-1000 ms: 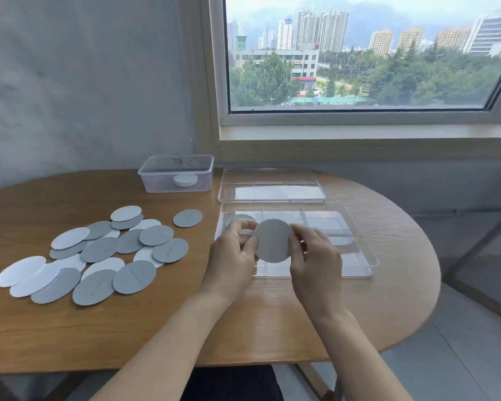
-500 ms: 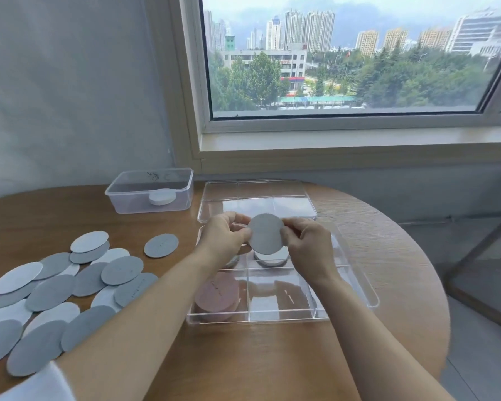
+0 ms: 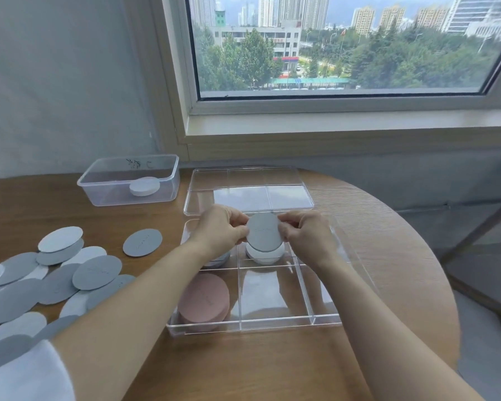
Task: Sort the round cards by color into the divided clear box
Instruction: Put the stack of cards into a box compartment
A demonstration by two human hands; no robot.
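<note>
Above the far row of the divided clear box [image 3: 255, 325], you hold a single grey round card [image 3: 263, 231] between both hands, its face tilted toward you. Your left hand [image 3: 219, 227] pinches the card's left edge, its fingers [image 3: 239, 224] curled round the rim. Your right hand [image 3: 307, 234] pinches the opposite edge, its fingers [image 3: 287, 221] likewise bent onto the card. The card hangs just above a white stack [image 3: 265, 257] that sits in the box's far middle compartment; whether card and stack touch cannot be told.

A pink stack [image 3: 204, 302] fills the near left compartment of the box. Another stack [image 3: 219, 260] lies in the far left compartment, mostly hidden under your left hand, so its colour is unclear. The box rests on a round wooden surface [image 3: 272, 366], with your forearms reaching across its near wall.

Just behind the box lies its clear lid [image 3: 249, 192], flat on the wood. Behind the box and to its left stands a small clear tub [image 3: 128, 180] holding a short pile of white discs [image 3: 144, 186]. Left of the box, grey and white loose cards [image 3: 55, 276] lie spread and overlapping, with one lone grey card [image 3: 142, 242] apart from them and nearer the box. A white sleeve [image 3: 26, 371] shows on your left arm. Beyond the box, a window [image 3: 330, 44] looks out on trees and tall buildings.
</note>
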